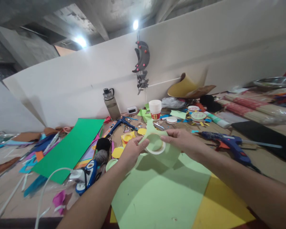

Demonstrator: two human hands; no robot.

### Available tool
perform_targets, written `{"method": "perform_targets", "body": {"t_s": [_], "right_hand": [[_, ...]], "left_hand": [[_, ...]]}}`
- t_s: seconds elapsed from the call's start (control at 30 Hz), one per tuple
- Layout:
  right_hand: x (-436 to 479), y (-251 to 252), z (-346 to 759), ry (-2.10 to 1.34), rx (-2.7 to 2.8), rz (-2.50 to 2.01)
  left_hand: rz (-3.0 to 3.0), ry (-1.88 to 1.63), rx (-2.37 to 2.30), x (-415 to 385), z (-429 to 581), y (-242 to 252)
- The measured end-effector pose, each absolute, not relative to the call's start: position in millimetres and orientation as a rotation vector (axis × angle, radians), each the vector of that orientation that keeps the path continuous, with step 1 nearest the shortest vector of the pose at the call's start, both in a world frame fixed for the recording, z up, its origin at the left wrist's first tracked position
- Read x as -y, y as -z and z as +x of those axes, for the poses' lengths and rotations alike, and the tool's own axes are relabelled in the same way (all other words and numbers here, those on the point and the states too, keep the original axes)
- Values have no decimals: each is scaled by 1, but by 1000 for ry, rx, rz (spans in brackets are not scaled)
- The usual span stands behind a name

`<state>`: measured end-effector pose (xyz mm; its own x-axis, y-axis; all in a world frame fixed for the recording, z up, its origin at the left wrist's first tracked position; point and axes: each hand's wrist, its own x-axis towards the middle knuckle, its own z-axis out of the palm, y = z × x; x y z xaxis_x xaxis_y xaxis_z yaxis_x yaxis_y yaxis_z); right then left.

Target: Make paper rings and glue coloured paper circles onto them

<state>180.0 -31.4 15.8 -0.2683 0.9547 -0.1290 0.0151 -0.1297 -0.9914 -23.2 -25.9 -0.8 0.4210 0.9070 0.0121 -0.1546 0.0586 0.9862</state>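
My left hand [132,152] and my right hand [181,140] are both closed, thumbs on top, around a white ring [154,153] and a piece of light green paper [172,156]. The ring lies against the paper, with green showing through its middle; whether the two are joined I cannot tell. Below my hands, a large light green sheet [157,197] rests on a yellow sheet [221,206]. Just beyond them is a stack of white paper cups [155,109]. Yellow paper discs [118,152] lie left of my left hand.
A blue glue gun [228,144] lies at the right, by a black flat piece [264,138]. Further left are a green sheet [71,146], a dark yarn ball [103,144] and a white cable [44,184]. A bottle [112,105] stands near the white wall [73,86].
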Motion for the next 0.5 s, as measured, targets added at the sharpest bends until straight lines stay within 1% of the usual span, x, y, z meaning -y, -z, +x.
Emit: {"method": "perform_targets", "body": {"t_s": [0.1, 0.33, 0.5], "right_hand": [[32, -14, 178, -1610, 1177, -1129], [33, -11, 177, -1704, 1187, -1058], [32, -3, 175, -1729, 1080, -1016]], "left_hand": [[1201, -953, -793, 27, -22, -1], [1199, -906, -823, 25, -25, 2], [1136, -930, -784, 28, -22, 2]]}}
